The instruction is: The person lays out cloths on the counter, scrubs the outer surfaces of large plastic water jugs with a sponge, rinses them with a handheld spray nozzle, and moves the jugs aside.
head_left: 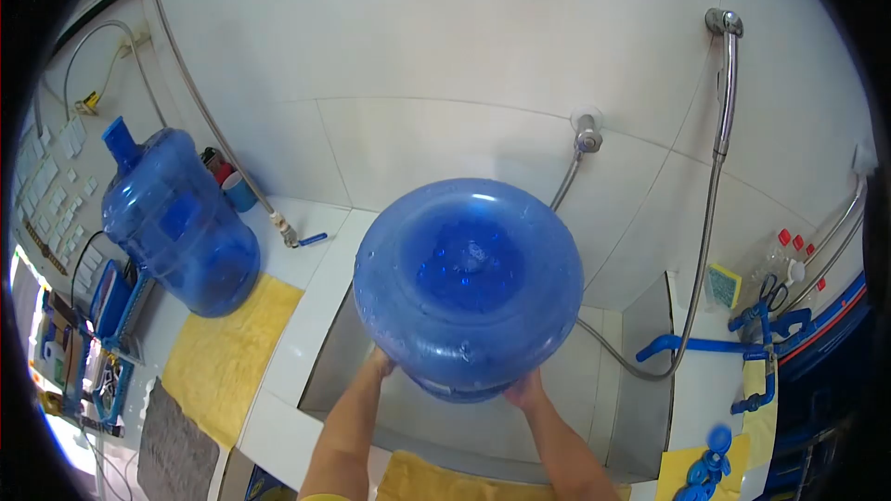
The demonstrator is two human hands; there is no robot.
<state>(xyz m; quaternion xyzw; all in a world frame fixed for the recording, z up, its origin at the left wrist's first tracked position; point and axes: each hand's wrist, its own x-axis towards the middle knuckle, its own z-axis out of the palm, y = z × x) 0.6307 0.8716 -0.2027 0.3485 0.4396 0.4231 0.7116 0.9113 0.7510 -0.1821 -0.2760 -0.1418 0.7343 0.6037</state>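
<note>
A large blue water jug (464,334) is between my two hands, over the tiled sink (445,436). Its round base faces up toward me, with water drops on it, and its neck is out of sight beneath. My left hand (382,364) grips the jug's lower left side, and my right hand (526,390) grips its lower right side. Most of the fingers are hidden behind the jug. To the left, a second blue jug (186,227) with a blue cap stands upright on a yellow cloth (232,357).
A valve with a blue lever (313,239) ends a hose at the left. A metal shower hose (707,223) hangs at the right, near a blue pipe (710,347). Blue caps (710,468), a sponge (724,288) and small bottles (775,255) line the right ledge. A yellow cloth (455,480) covers the front edge.
</note>
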